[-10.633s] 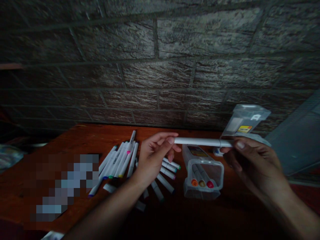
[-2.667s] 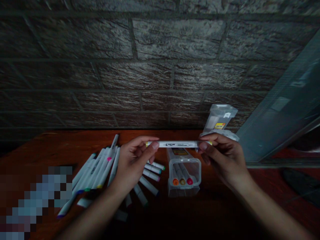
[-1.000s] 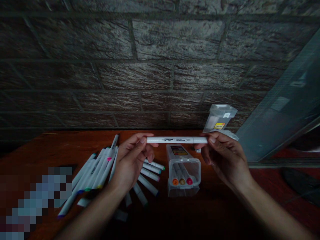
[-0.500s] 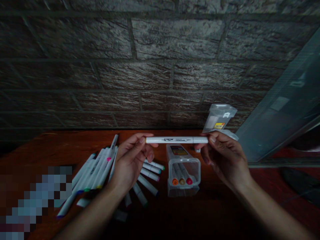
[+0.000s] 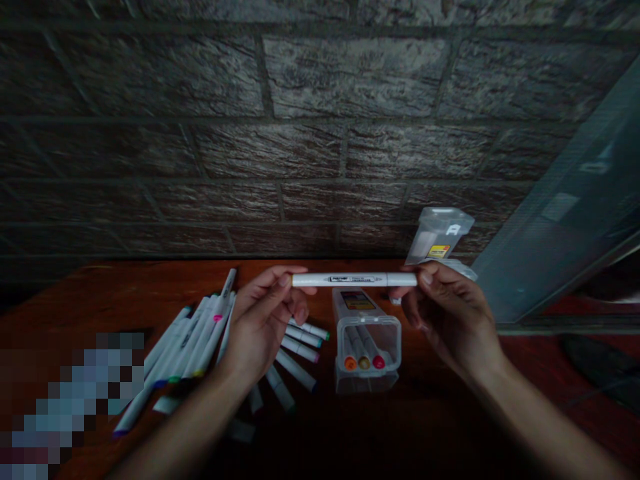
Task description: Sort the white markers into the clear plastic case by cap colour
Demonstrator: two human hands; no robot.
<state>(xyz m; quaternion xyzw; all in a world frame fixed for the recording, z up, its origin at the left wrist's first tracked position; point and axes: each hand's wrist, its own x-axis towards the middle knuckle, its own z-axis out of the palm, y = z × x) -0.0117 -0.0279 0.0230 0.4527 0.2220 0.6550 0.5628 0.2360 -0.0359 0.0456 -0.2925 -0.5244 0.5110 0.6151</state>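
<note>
A white marker pen was held level above a wooden table, pinched between thumb and fingers at one end by the left hand and at the other by the right hand. Below it, three orange-, ochre- and red-tipped markers were contained in a clear plastic case; loose markers were scattered to the left.

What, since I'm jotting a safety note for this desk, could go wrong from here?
The white marker is held only near its ends by the left hand and right hand, so it might slip and drop onto the clear case below.
Loose markers lie on both sides of the left forearm; a sweep could roll some.
The second clear case, just beyond the right hand, might get bumped.
</note>
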